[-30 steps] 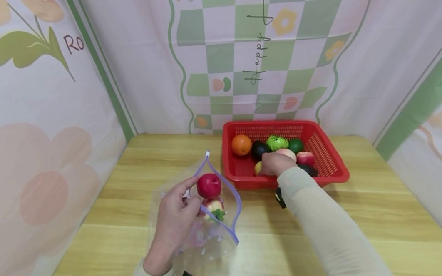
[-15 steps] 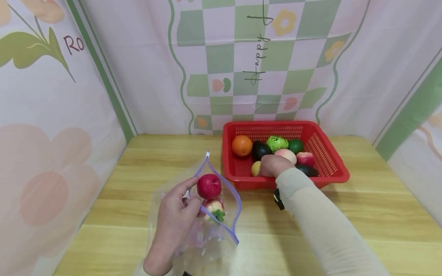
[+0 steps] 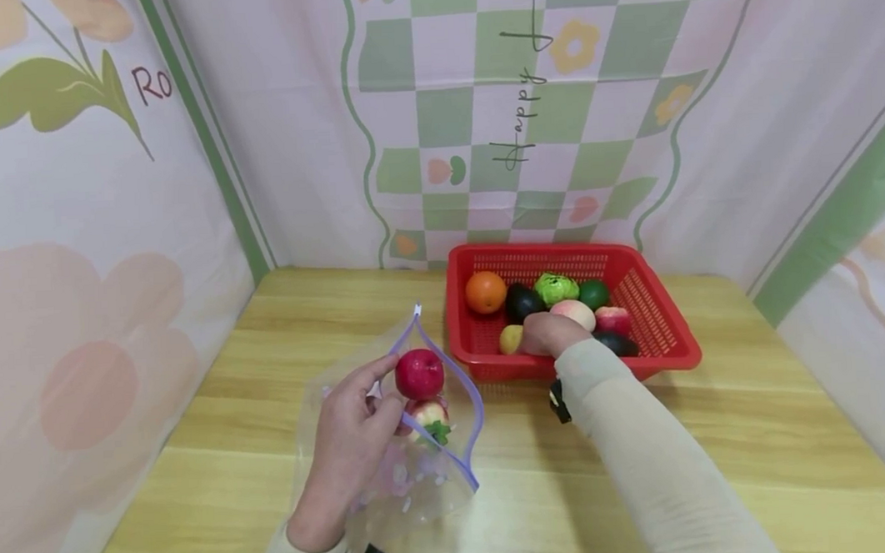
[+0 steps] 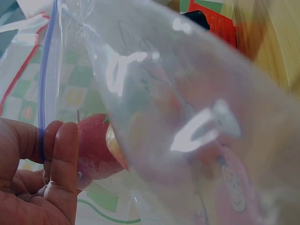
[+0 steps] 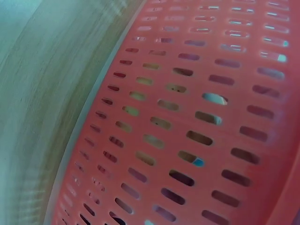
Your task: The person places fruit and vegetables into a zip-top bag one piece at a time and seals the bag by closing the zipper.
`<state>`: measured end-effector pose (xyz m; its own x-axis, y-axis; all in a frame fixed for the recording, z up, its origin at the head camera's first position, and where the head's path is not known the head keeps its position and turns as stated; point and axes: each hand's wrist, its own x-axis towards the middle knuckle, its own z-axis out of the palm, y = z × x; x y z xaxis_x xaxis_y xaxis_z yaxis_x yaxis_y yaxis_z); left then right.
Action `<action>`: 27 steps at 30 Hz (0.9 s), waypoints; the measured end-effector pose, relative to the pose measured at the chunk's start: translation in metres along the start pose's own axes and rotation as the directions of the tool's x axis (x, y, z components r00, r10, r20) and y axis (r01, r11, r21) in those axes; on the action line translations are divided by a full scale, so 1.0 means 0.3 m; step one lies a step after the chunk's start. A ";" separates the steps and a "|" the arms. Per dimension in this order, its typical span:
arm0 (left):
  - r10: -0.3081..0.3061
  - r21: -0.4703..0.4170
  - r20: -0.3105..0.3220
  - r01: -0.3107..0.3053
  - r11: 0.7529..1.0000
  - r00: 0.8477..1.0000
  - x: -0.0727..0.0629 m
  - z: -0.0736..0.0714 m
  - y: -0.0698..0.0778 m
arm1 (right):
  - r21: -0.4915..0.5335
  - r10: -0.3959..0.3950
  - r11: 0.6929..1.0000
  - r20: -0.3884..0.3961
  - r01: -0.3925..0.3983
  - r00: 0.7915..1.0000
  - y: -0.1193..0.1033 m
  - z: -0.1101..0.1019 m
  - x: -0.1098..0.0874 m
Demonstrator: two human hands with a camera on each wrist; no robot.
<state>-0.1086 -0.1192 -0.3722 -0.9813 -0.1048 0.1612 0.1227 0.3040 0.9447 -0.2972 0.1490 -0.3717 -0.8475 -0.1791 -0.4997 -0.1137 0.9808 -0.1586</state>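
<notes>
In the head view my left hand (image 3: 356, 435) pinches the purple zip rim of a clear plastic bag (image 3: 380, 518), keeping its mouth apart. Inside the bag are a red apple (image 3: 419, 375) and a red-and-cream fruit (image 3: 429, 414) with green leaves. The left wrist view has the bag's zip strip (image 4: 48, 70) between thumb and fingers (image 4: 64, 152). My right hand (image 3: 554, 333) reaches into the red basket (image 3: 663, 332), beside a yellow fruit or vegetable (image 3: 511, 340). Its fingertips are hidden; only the slotted basket wall (image 5: 187, 140) fills most of the right wrist view.
Also in the basket are an orange (image 3: 485, 293), a dark eggplant-like piece (image 3: 523, 303), a green cabbage-like ball (image 3: 557, 288), a dark green piece (image 3: 593, 293), a pinkish peach (image 3: 573, 313) and a red piece (image 3: 613, 321). A patterned curtain (image 3: 301, 150) stands behind the wooden table (image 3: 267, 361).
More of the yellow piece shows, and it has shifted slightly left within the basket. My right hand has moved very little. The left hand and bag stay in place.
</notes>
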 end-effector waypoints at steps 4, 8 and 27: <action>-0.006 0.003 0.002 0.006 1.000 1.000 0.002 0.001 0.001 | 0.057 0.022 0.998 -0.007 -0.022 1.000 0.008 0.002 -0.011; -0.008 0.005 0.000 0.008 1.000 1.000 0.002 0.002 0.004 | 0.047 0.033 0.998 -0.048 -0.030 0.998 0.013 0.002 -0.015; 0.003 0.023 0.005 -0.003 1.000 1.000 0.001 -0.002 0.021 | 0.139 -0.045 0.983 -0.443 0.119 0.895 -0.046 -0.090 -0.239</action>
<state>-0.1081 -0.1180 -0.3660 -0.9818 -0.0988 0.1623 0.1222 0.3258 0.9375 -0.2490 0.1505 -0.3108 -0.9834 -0.1705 -0.0624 -0.1405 0.9323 -0.3333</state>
